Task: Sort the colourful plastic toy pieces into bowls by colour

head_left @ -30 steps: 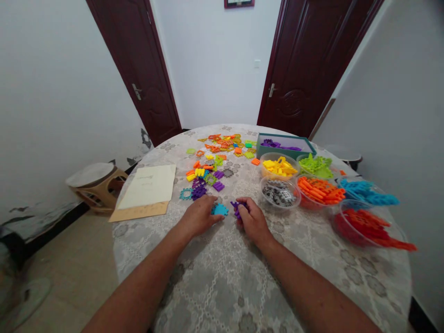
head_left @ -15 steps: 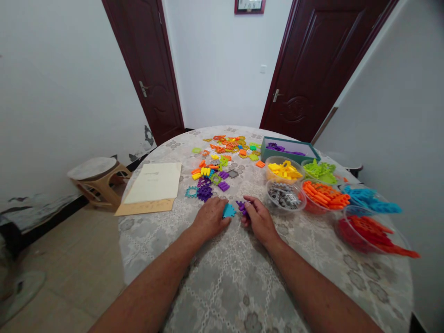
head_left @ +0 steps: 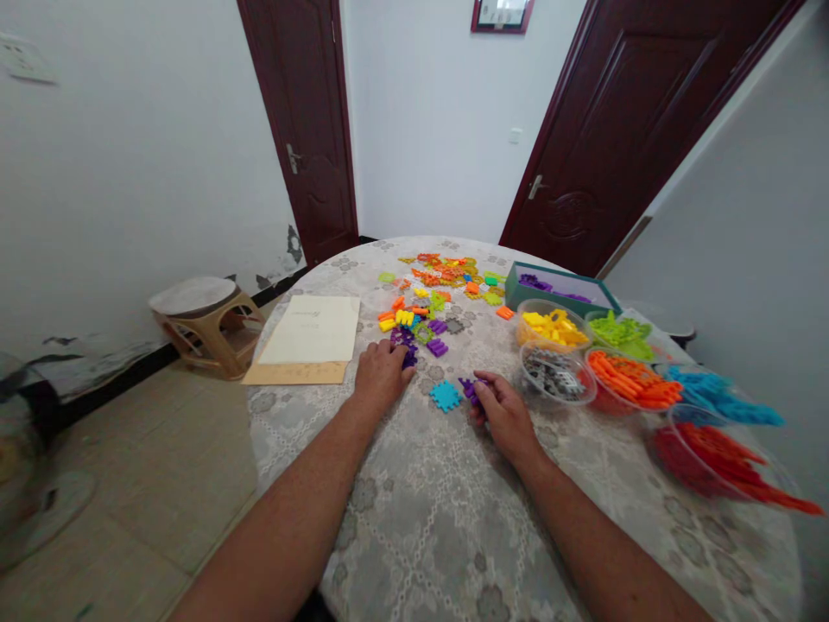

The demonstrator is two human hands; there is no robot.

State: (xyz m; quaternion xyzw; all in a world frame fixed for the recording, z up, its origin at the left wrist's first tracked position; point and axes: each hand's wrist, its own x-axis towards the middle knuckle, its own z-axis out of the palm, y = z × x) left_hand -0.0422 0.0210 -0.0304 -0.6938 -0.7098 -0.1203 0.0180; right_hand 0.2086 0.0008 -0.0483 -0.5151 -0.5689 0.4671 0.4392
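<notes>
My left hand [head_left: 382, 378] is over the near end of a pile of purple interlocking plastic pieces [head_left: 407, 344], thumb apart from its fingers, fingertips partly hidden. Its hold on any piece is not visible. A flat blue square tile with toothed edges [head_left: 446, 396] lies by itself on the tablecloth, between my hands. Just right of that tile, my right hand [head_left: 502, 413] pinches a purple connector piece [head_left: 468, 390] between thumb and fingers. Beyond the left hand are yellow connector pieces [head_left: 405, 318] and more purple ribbed pieces [head_left: 438, 347].
Clear tubs of yellow [head_left: 553, 328], grey [head_left: 553, 373], green [head_left: 622, 335], orange [head_left: 633, 380], blue [head_left: 718, 393] and red pieces [head_left: 718, 462] line the right. Behind them is a green box [head_left: 563, 289]. Loose orange pieces [head_left: 446, 272] cover the far table. Papers [head_left: 311, 333] lie left.
My left hand has let go of the blue tile and moved left and away to the purple pile, covering the blue frame there. My right hand keeps the purple piece. The view has turned slightly left.
</notes>
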